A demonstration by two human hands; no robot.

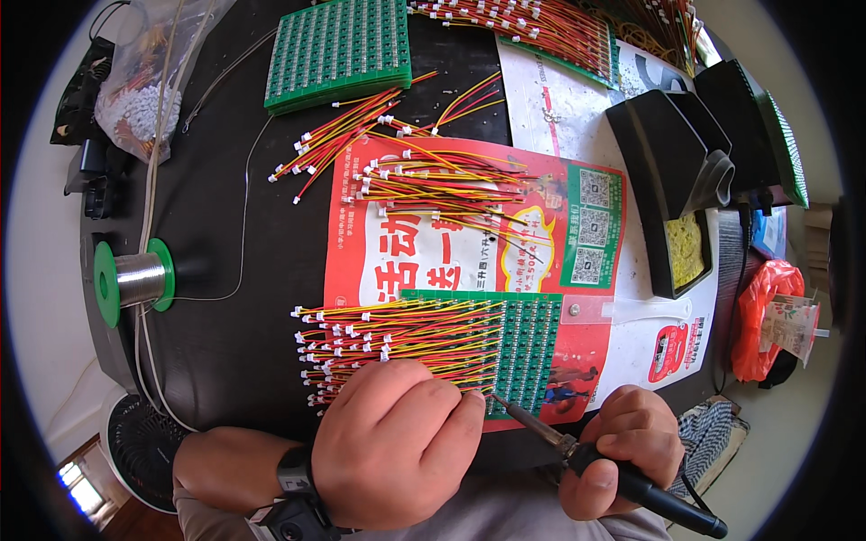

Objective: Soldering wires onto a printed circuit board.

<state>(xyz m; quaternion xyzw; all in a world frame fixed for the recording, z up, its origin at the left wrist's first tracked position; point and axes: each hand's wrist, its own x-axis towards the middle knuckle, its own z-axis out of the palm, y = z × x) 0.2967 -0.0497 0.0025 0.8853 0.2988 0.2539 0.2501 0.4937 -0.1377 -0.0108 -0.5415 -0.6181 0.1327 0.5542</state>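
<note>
My right hand [627, 446] grips the black handle of a soldering iron [640, 487]. The iron's tip meets the lower part of a green circuit board panel [528, 352], close to my left fingertips. My left hand [397, 442] is closed in a pinch on a thin connector wire at the board; the fingers mostly hide it. Rows of red, yellow and black wires [424, 338] with white plugs run leftward from the panel. Loose connector wires [442, 185] lie on the red printed sheet [343, 261] beyond the panel.
A solder spool [142, 278] stands at the left, its strand trailing across the black table. Stacked green panels [338, 54] and a wired panel [550, 36] lie at the back. On the right are a black iron stand [667, 144] with yellow sponge [687, 251] and a red bag [765, 316].
</note>
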